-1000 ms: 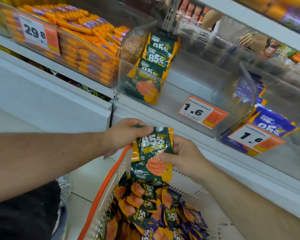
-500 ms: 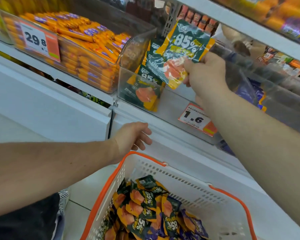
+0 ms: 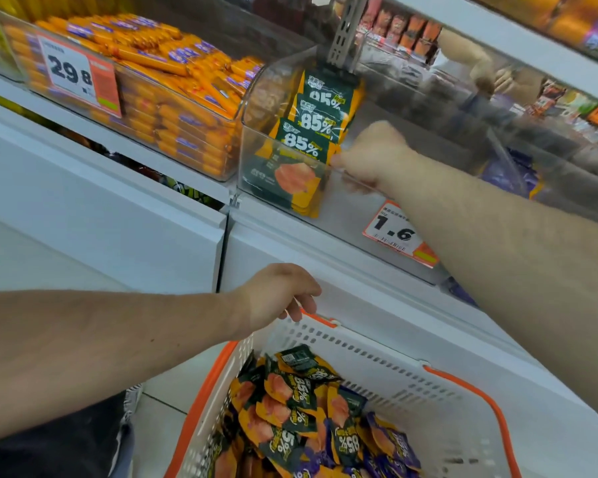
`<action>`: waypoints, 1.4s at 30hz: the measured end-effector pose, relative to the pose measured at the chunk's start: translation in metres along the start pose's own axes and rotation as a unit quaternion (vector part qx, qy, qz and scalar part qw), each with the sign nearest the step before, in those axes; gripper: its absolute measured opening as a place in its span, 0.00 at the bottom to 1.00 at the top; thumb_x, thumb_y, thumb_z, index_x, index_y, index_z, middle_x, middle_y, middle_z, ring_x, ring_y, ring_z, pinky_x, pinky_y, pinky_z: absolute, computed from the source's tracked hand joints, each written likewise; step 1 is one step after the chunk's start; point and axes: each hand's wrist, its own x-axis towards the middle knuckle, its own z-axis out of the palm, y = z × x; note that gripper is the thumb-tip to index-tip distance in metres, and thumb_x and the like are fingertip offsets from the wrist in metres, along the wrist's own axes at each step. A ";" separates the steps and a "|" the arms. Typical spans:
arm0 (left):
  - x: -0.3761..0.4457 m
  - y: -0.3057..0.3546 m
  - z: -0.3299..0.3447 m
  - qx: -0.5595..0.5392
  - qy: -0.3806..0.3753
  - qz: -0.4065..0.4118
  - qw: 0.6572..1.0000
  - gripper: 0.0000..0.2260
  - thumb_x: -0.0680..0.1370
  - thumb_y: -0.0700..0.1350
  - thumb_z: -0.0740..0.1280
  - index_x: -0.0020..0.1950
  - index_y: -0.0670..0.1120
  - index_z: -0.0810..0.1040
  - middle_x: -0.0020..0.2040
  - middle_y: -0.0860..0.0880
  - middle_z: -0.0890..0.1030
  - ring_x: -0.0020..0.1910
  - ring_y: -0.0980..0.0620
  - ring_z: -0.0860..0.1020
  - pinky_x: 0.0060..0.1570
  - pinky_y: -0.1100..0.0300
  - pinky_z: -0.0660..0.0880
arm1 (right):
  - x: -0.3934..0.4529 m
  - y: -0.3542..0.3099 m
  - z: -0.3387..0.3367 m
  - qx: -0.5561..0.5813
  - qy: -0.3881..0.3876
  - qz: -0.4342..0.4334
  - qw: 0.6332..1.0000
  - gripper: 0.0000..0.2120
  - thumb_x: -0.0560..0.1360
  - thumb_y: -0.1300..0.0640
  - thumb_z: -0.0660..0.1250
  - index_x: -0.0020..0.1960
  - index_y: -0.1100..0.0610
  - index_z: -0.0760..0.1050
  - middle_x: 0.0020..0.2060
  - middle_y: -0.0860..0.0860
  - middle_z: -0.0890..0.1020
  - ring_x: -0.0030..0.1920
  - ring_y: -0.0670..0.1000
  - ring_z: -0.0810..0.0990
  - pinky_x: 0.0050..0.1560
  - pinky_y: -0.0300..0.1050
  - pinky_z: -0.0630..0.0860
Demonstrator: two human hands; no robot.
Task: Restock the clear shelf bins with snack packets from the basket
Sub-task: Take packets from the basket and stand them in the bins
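right hand (image 3: 370,157): inside the clear plastic shelf bin (image 3: 256,132), reaching over its front wall, fingers curled at the right edge of the row of green-and-orange "85%" snack packets (image 3: 304,146); cannot tell whether it pinches the front packet or only touches it.
left hand (image 3: 277,291): below the right hand, over the basket's far rim, fingers loosely curled, holding nothing.
basket: white perforated plastic basket with orange rim (image 3: 394,367), directly under the left hand; holds a loose pile of green-and-orange and purple packets (image 3: 290,401).
packet row: stands upright in the bin, just left of the right hand.
price tag: orange-and-white "1.6" tag (image 3: 394,232) on the bin front, under the right forearm.
neighbour bin: orange sausage sticks (image 3: 173,84), "29.8" tag (image 3: 76,77), left of both hands.
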 end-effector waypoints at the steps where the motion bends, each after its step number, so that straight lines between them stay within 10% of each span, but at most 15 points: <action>1: -0.001 -0.002 0.001 0.008 -0.003 -0.005 1.000 0.06 0.79 0.41 0.64 0.47 0.42 0.80 0.37 0.49 0.83 0.36 0.51 0.76 0.40 0.58 0.70 | -0.007 0.002 -0.002 -0.058 0.092 -0.061 0.992 0.04 0.72 0.59 0.66 0.40 0.58 0.75 0.34 0.53 0.79 0.34 0.57 0.78 0.36 0.43 0.74; 8: -0.003 -0.014 0.012 0.134 -0.034 -0.044 0.989 0.04 0.76 0.42 0.67 0.48 0.44 0.81 0.40 0.50 0.83 0.37 0.53 0.78 0.38 0.60 0.72 | -0.094 0.058 0.024 0.038 0.326 -0.418 0.847 0.02 0.70 0.62 0.67 0.39 0.59 0.78 0.30 0.50 0.79 0.31 0.51 0.73 0.35 0.45 0.72; 14: -0.008 -0.032 0.014 0.338 -0.087 -0.059 0.935 0.06 0.76 0.44 0.67 0.51 0.49 0.80 0.42 0.53 0.79 0.42 0.55 0.79 0.40 0.60 0.77 | -0.130 0.180 0.113 0.025 -0.028 -0.094 0.995 0.05 0.76 0.58 0.66 0.42 0.53 0.79 0.32 0.44 0.77 0.34 0.44 0.76 0.39 0.45 0.77; 22: -0.002 -0.047 0.021 0.369 -0.128 -0.077 0.917 0.05 0.78 0.44 0.65 0.51 0.53 0.78 0.46 0.53 0.79 0.43 0.54 0.80 0.39 0.60 0.79 | -0.166 0.274 0.190 -0.165 -0.343 0.121 0.917 0.21 0.73 0.39 0.67 0.34 0.56 0.71 0.30 0.50 0.72 0.32 0.50 0.72 0.33 0.45 0.66; 29: -0.001 -0.053 0.025 0.380 -0.145 -0.080 0.910 0.07 0.79 0.44 0.64 0.54 0.53 0.76 0.47 0.58 0.76 0.46 0.56 0.79 0.45 0.61 0.79 | -0.187 0.297 0.220 -0.243 -0.375 0.143 0.883 0.12 0.77 0.50 0.65 0.38 0.55 0.70 0.35 0.51 0.75 0.38 0.53 0.78 0.25 0.42 0.64; 33: -0.002 -0.052 0.020 0.394 -0.149 -0.068 0.905 0.07 0.79 0.45 0.64 0.56 0.54 0.76 0.48 0.59 0.76 0.47 0.58 0.78 0.45 0.62 0.78 | -0.179 0.281 0.206 -0.263 -0.288 0.089 0.917 0.08 0.76 0.52 0.61 0.50 0.56 0.71 0.47 0.53 0.77 0.43 0.55 0.76 0.38 0.45 0.72; 37: -0.008 -0.048 0.018 0.447 -0.163 0.027 0.879 0.10 0.77 0.49 0.67 0.58 0.56 0.75 0.50 0.60 0.76 0.49 0.59 0.76 0.42 0.70 0.71 | -0.154 0.245 0.174 -0.036 -0.236 0.196 0.951 0.10 0.73 0.55 0.60 0.41 0.59 0.77 0.40 0.57 0.83 0.41 0.56 0.82 0.41 0.49 0.78; 42: -0.016 -0.042 0.021 0.550 -0.210 0.145 0.795 0.32 0.71 0.63 0.71 0.71 0.55 0.65 0.65 0.57 0.70 0.62 0.57 0.70 0.58 0.65 0.68 | -0.149 0.206 0.131 0.314 -0.239 0.404 0.825 0.09 0.74 0.60 0.60 0.38 0.59 0.75 0.37 0.56 0.84 0.32 0.52 0.82 0.32 0.40 0.72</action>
